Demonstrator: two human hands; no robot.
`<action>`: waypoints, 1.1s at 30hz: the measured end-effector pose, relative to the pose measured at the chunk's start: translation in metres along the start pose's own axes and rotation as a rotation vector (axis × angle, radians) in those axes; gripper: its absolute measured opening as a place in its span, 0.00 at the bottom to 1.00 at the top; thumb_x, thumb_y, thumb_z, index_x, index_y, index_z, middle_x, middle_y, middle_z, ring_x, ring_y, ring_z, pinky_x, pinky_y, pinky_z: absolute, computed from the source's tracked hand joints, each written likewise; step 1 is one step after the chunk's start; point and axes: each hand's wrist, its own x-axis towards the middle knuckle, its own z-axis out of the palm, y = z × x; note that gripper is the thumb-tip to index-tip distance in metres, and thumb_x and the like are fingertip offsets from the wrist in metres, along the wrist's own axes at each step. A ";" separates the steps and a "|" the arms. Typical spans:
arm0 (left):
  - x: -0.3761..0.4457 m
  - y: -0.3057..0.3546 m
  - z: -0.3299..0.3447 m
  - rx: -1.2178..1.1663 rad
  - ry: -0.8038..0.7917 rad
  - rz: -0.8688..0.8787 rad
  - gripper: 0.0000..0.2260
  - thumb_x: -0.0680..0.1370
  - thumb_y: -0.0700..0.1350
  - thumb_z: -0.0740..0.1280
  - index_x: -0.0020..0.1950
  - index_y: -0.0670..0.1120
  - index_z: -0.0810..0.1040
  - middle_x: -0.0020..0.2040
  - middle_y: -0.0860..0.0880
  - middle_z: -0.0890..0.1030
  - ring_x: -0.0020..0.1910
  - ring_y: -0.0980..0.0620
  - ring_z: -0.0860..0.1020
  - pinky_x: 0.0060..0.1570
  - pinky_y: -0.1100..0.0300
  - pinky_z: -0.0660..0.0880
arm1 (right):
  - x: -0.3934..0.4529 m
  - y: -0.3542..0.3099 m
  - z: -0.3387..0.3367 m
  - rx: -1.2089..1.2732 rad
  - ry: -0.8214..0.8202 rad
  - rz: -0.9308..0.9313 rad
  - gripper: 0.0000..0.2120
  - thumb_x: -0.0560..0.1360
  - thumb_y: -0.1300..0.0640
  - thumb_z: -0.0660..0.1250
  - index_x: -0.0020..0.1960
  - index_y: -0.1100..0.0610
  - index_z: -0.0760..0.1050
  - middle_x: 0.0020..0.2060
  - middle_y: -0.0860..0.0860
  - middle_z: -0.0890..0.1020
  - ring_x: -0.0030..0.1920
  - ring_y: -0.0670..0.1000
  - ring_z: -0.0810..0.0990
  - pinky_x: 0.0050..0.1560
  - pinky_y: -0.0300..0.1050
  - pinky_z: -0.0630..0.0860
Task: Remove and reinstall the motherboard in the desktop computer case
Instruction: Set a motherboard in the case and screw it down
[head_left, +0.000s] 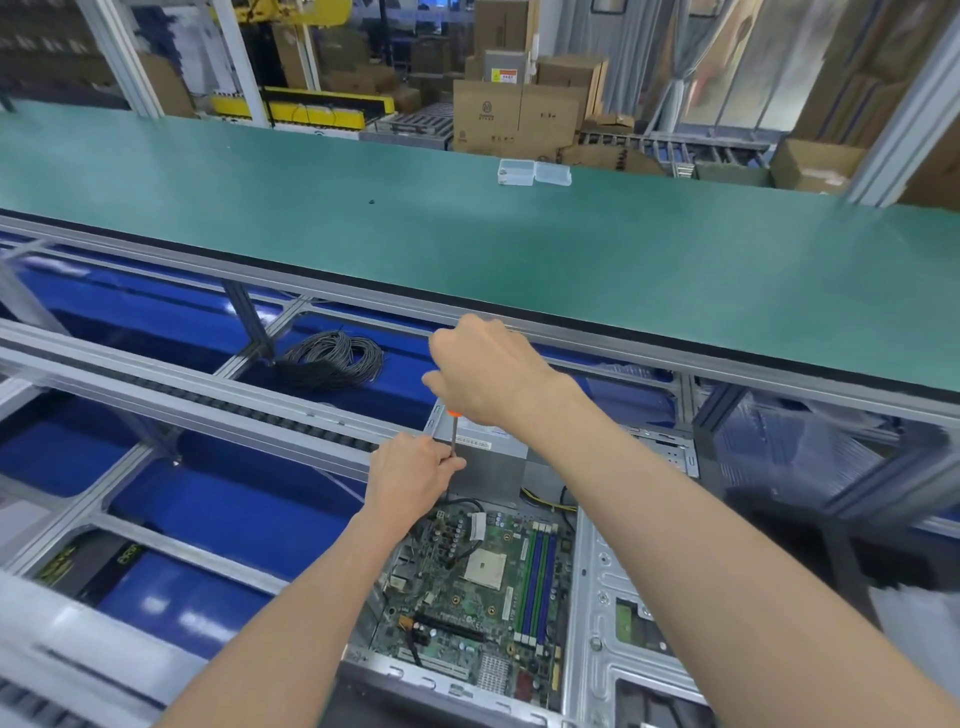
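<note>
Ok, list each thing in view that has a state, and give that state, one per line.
Right hand: grips the screwdriver handle from above.
Left hand: pinches the screwdriver shaft.
Screwdriver: upright, tip hidden.
Motherboard: lying in the case.
Case: side open.
Plastic box: lid open.
Wire: coiled.

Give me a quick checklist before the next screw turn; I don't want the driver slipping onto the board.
1. Right hand grips the screwdriver handle: ok.
2. Left hand pinches the shaft to steady it: ok.
3. Shaft close to upright: ok.
4. Tip seated in a screw: cannot tell, hidden behind the left hand.
5. Motherboard lying flat in the case: ok.
6. Black cable clear of the tip: cannot tell, it runs close by.
</note>
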 end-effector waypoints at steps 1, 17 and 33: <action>0.000 0.000 0.000 0.000 -0.001 -0.002 0.16 0.79 0.62 0.64 0.49 0.54 0.86 0.38 0.50 0.82 0.44 0.46 0.79 0.35 0.57 0.66 | 0.002 0.000 0.001 0.038 -0.006 -0.040 0.12 0.79 0.56 0.65 0.41 0.57 0.65 0.35 0.52 0.65 0.41 0.60 0.71 0.38 0.50 0.67; -0.001 0.000 0.001 -0.012 -0.002 -0.001 0.16 0.78 0.63 0.65 0.46 0.53 0.86 0.36 0.49 0.81 0.43 0.46 0.79 0.36 0.56 0.69 | 0.001 0.007 -0.002 0.099 -0.106 -0.132 0.08 0.71 0.66 0.66 0.38 0.55 0.72 0.37 0.50 0.75 0.44 0.57 0.77 0.40 0.51 0.78; -0.001 0.000 0.003 0.070 -0.012 0.013 0.18 0.78 0.64 0.64 0.49 0.53 0.86 0.39 0.46 0.82 0.45 0.43 0.79 0.37 0.55 0.67 | -0.009 0.017 0.000 0.180 -0.099 -0.210 0.10 0.69 0.65 0.68 0.46 0.53 0.81 0.43 0.48 0.76 0.44 0.52 0.75 0.42 0.47 0.74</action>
